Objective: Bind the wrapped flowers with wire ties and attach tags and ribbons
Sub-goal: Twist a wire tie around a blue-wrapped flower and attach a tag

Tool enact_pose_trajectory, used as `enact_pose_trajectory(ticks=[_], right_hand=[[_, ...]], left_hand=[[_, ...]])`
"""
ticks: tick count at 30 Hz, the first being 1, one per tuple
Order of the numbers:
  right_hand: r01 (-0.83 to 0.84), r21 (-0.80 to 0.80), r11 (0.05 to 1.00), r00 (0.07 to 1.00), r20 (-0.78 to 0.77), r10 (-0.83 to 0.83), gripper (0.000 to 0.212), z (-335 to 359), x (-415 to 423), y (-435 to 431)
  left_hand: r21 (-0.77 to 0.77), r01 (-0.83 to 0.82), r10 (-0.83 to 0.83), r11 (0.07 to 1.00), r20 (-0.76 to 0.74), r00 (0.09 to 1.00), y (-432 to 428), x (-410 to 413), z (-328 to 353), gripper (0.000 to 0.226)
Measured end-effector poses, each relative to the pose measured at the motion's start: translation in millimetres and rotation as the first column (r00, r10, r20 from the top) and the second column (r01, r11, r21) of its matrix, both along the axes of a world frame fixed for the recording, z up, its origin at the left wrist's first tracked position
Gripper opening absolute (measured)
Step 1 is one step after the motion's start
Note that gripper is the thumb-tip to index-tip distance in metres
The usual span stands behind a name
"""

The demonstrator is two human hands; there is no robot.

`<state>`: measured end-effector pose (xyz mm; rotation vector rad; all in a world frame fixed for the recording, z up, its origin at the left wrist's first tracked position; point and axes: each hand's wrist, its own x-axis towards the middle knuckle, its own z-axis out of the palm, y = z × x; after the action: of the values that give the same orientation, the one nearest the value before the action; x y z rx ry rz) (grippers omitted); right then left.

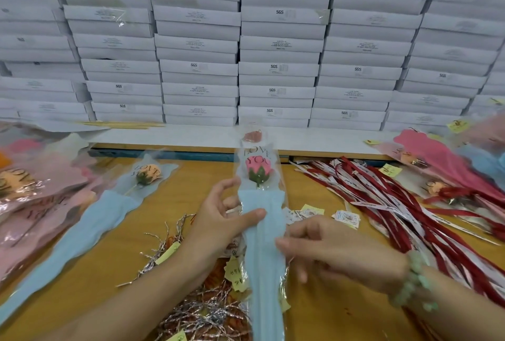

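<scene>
A pink rose in a clear "LOVE YOU" sleeve with light blue paper, the wrapped flower (263,231), stands upright at the centre above the table. My left hand (221,217) grips its middle from the left, thumb across the blue paper. My right hand (336,250) pinches the sleeve's right edge a little lower. A heap of silver wire ties (199,310) lies under my left arm. Red and white ribbons (396,204) spread at the right. Small yellow tags (311,209) lie beside the flower.
A second blue-wrapped flower (109,209) lies flat at the left beside a pile of pink-wrapped ones (32,196). More pink and blue wrapped flowers (451,160) lie at the far right. Stacked white boxes (273,67) wall off the back of the wooden table (328,313).
</scene>
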<state>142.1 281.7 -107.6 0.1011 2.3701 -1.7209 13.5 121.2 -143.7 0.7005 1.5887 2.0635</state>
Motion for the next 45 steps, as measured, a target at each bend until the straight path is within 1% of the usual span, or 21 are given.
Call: enact_pose_trajectory(ticks=[3, 4, 6, 8, 9, 10, 11, 14, 17, 20, 25, 27, 29, 31, 33, 38, 41, 43, 45], right_hand=[[0.001, -0.139, 0.99, 1.0, -0.001, -0.001, 0.04, -10.3, -0.7, -6.2], [0.014, -0.166, 0.986, 1.0, -0.021, -0.018, 0.035, -12.2, -1.1, -5.8], [0.049, -0.186, 0.981, 0.995, -0.081, -0.065, 0.022, -13.8, -1.8, -4.6], [0.103, -0.211, 0.972, 0.986, -0.109, -0.128, 0.019, -15.8, -3.9, -2.7], [0.127, -0.218, 0.968, 0.981, -0.114, -0.154, 0.022, -17.1, -5.4, -1.1], [0.142, -0.219, 0.965, 0.978, -0.117, -0.17, 0.03, -18.6, -6.8, 0.5], [0.15, -0.22, 0.964, 0.977, -0.115, -0.178, 0.037, -19.2, -7.6, 1.4], [0.154, -0.223, 0.963, 0.977, -0.113, -0.182, 0.045, -23.3, -8.2, 4.9], [0.133, -0.248, 0.96, 0.981, -0.105, -0.163, 0.043, -24.2, -7.9, 5.6], [0.107, -0.3, 0.948, 0.986, -0.088, -0.139, 0.047, -22.9, -7.8, 7.0], [0.093, -0.327, 0.94, 0.987, -0.093, -0.13, 0.021, -20.8, -6.5, 7.4], [0.093, -0.314, 0.945, 0.985, -0.111, -0.134, 0.013, -20.5, -6.6, 7.4], [0.095, -0.298, 0.95, 0.981, -0.133, -0.14, 0.005, -19.7, -6.5, 7.2], [0.102, -0.292, 0.951, 0.978, -0.146, -0.15, 0.004, -18.5, -6.1, 7.2], [0.116, -0.283, 0.952, 0.973, -0.159, -0.166, 0.005, -17.6, -6.2, 7.8], [0.115, -0.265, 0.957, 0.97, -0.179, -0.166, 0.009, -16.7, -5.8, 5.4], [0.087, -0.254, 0.963, 0.97, -0.198, -0.14, 0.008, -15.0, -4.6, 2.8], [0.073, -0.246, 0.967, 0.97, -0.209, -0.127, 0.01, -14.2, -4.0, 2.5], [0.068, -0.246, 0.967, 0.969, -0.215, -0.122, 0.008, -14.1, -3.8, 2.7]], left_hand=[[-0.007, -0.018, 0.018, 1.0, -0.003, 1.0, -0.5, 1.7, 1.4, 0.078], [-0.02, -0.004, 0.005, 1.0, 0.013, 1.0, -1.6, 2.2, 3.1, 0.074], [-0.064, 0.079, -0.075, 0.995, 0.067, 0.995, -5.0, 2.2, 8.5, 0.063], [-0.152, 0.237, -0.224, 0.959, 0.096, 0.97, -10.2, 2.4, 14.1, 0.049], [-0.193, 0.305, -0.292, 0.933, 0.094, 0.952, -12.8, 2.7, 14.8, 0.042], [-0.217, 0.343, -0.331, 0.914, 0.093, 0.939, -15.6, 3.3, 14.0, 0.037], [-0.231, 0.352, -0.339, 0.907, 0.096, 0.936, -18.3, 4.3, 12.4, 0.034], [-0.255, 0.335, -0.322, 0.907, 0.092, 0.942, -24.4, 9.5, 7.4, 0.028], [-0.228, 0.324, -0.316, 0.918, 0.072, 0.946, -25.7, 12.4, 5.8, 0.019], [-0.218, 0.292, -0.286, 0.931, 0.058, 0.956, -24.2, 12.7, 4.8, 0.019], [-0.227, 0.276, -0.266, 0.934, 0.076, 0.961, -24.7, 12.4, 3.3, 0.018], [-0.205, 0.296, -0.28, 0.933, 0.104, 0.954, -24.5, 12.2, 3.8, 0.017], [-0.171, 0.33, -0.304, 0.928, 0.159, 0.939, -24.7, 10.4, 4.8, 0.023], [-0.149, 0.355, -0.318, 0.923, 0.228, 0.92, -25.7, 7.3, 5.2, 0.033], [-0.146, 0.367, -0.321, 0.919, 0.267, 0.909, -26.9, 5.3, 5.6, 0.037], [-0.163, 0.383, -0.334, 0.909, 0.262, 0.905, -24.9, 9.9, 7.8, 0.032], [-0.173, 0.387, -0.336, 0.906, 0.266, 0.904, -23.5, 11.5, 8.1, 0.032], [-0.199, 0.392, -0.34, 0.898, 0.249, 0.907, -22.7, 11.7, 9.1, 0.036], [-0.224, 0.403, -0.353, 0.887, 0.232, 0.906, -22.4, 12.4, 10.0, 0.036]])
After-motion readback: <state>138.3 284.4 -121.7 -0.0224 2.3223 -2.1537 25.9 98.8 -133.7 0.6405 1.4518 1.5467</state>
